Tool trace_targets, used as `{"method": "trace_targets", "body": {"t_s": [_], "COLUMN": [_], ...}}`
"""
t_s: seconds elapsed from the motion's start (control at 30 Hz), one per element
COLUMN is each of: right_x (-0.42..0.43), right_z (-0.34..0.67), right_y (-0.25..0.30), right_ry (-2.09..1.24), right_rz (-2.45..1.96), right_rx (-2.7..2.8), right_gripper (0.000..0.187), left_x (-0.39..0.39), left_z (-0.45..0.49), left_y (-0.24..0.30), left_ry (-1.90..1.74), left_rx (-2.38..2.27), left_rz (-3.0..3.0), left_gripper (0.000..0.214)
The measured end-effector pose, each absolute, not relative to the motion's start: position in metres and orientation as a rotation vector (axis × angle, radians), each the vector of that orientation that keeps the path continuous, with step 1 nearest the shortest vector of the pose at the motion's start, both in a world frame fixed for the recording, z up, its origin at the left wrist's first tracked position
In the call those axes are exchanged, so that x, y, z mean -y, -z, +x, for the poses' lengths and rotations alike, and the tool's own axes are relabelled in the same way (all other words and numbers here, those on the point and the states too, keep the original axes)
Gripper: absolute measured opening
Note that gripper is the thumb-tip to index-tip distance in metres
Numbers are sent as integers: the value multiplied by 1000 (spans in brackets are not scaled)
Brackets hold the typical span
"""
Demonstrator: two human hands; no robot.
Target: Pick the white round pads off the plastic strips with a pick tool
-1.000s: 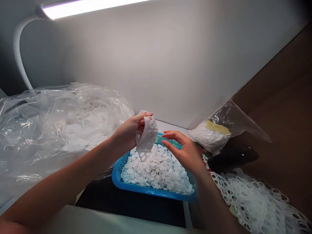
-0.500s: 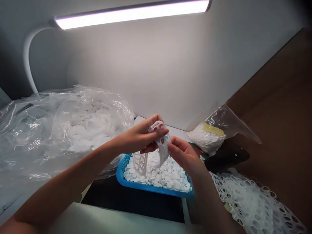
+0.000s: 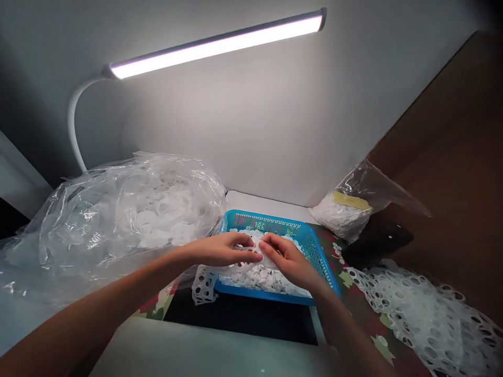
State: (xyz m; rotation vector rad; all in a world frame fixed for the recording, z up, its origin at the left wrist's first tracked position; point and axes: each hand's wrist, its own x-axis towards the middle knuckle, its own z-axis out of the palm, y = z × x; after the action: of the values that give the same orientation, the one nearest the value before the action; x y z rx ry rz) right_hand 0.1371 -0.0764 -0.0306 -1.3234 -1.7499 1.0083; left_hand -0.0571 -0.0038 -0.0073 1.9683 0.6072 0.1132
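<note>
Covering a punched white strip (image 3: 203, 285), left hand (image 3: 220, 250) and right hand (image 3: 285, 257) close together, grip hidden, over the blue basket (image 3: 271, 222).

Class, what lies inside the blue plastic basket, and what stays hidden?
White discs fill the blue plastic basket, hiding its floor; the left hand and right hand cover the heap's middle.

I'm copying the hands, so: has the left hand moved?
Yes, down: the left hand now sits lower beside the big clear bag, just above the white discs.
</note>
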Motion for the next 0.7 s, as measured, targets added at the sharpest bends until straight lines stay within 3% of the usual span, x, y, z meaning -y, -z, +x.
{"method": "trace_targets", "body": {"t_s": [0.13,0.3,0.37,0.5,0.7], "right_x": [70,61,60,62,69], "right_z": [126,111,107,107,118], "right_y": [32,26,24,30,39], "right_ry": [-936,-238,-131,-464,-1141], "right_rz": [-1382,-1464,-1463,-1460,-1334], "right_rx": [1733,1621,1618,1787,1596], "right_gripper": [31,23,22,35,36], "left_x": [2,7,10,15,16], "left_z": [-61,-66,-64,-57,-54], "left_y": [18,21,25,38,47], "left_ry": [-237,-482,-517,-614,-569], "left_rx": [-571,-644,-634,-645,-649], "left_rz": [1774,1670,1624,1656,1824], "left_gripper": [38,34,33,29,29]}}
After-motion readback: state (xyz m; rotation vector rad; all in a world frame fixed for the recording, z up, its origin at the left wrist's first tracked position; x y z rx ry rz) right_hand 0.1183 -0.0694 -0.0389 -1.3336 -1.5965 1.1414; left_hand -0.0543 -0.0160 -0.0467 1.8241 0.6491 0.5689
